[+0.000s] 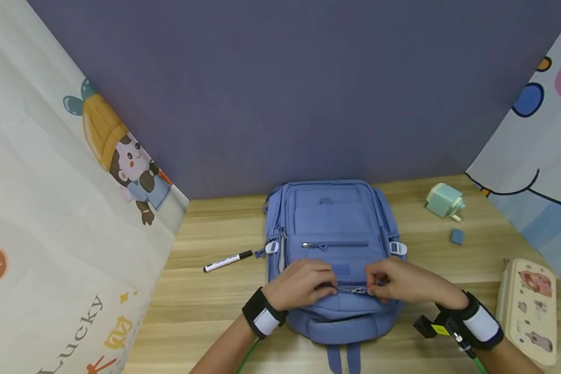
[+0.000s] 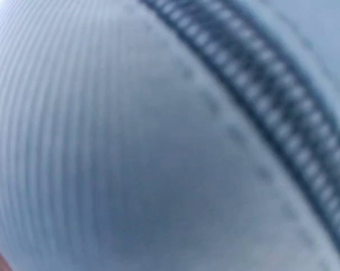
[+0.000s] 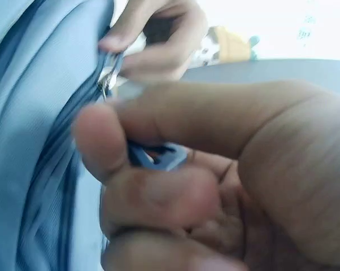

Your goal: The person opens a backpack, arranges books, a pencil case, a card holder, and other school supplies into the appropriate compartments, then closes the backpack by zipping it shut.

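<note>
A blue backpack (image 1: 336,218) lies front side up on the wooden table. Across its lower front runs a pocket zipper (image 1: 352,290), with a hand at either end of the visible stretch. My left hand (image 1: 304,283) pinches the fabric edge beside this zipper. From the other side, my right hand (image 1: 402,280) pinches the blue zipper pull (image 3: 164,161) between thumb and forefinger. The metal slider (image 3: 108,79) shows just beyond those fingertips in the right wrist view. Ribbed fabric and zipper teeth (image 2: 260,84) fill the left wrist view, very close and blurred.
A black-and-white marker (image 1: 227,261) lies left of the backpack. To the right are a mint-green pencil sharpener (image 1: 444,201) with a crank, a small blue block (image 1: 457,237) and a cream pencil case (image 1: 528,311). A dark panel (image 1: 280,93) stands behind.
</note>
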`<state>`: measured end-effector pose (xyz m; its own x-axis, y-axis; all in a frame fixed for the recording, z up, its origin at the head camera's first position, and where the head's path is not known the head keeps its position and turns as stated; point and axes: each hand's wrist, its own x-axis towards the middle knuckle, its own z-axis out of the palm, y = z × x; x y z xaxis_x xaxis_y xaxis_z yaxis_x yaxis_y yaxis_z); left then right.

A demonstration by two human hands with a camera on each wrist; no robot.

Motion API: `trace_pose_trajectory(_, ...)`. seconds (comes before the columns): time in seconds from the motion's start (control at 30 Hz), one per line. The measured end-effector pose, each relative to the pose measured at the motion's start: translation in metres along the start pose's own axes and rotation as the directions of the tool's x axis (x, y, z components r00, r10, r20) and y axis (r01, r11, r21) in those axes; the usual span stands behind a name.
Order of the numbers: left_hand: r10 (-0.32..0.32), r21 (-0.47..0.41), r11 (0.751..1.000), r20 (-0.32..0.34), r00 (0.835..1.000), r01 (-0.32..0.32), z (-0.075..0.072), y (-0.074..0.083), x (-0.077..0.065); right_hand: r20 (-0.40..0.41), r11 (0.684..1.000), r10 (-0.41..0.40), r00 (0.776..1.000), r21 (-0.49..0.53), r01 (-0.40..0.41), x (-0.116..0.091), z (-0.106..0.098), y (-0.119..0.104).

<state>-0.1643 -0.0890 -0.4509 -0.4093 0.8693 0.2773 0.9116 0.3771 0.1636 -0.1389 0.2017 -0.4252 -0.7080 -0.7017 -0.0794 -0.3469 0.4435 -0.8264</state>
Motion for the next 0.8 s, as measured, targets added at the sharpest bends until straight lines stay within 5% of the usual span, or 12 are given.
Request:
trace_pose_trajectory(0.4,-0.003,-0.024,1.0,-0.028,1.0,0.002,0.003,0.003,-0.002,-0.005,0.998,0.047,0.999,-0.043,-0.047,-0.014,-0.022,0.035)
trace_pose_trajectory(0.67,-0.042,-0.085,0.996,-0.033,0.999,0.039,0.003,0.006,-0.002,-0.04,0.985,-0.054,0.998,-0.164,0.047,-0.021,-0.033,0.041)
trace_pose_trajectory(0.8,-0.051,-0.104,0.994,-0.044,0.998,0.046,0.001,0.006,-0.003,-0.06,0.98,-0.007,0.998,-0.199,-0.005,-0.024,-0.038,0.047)
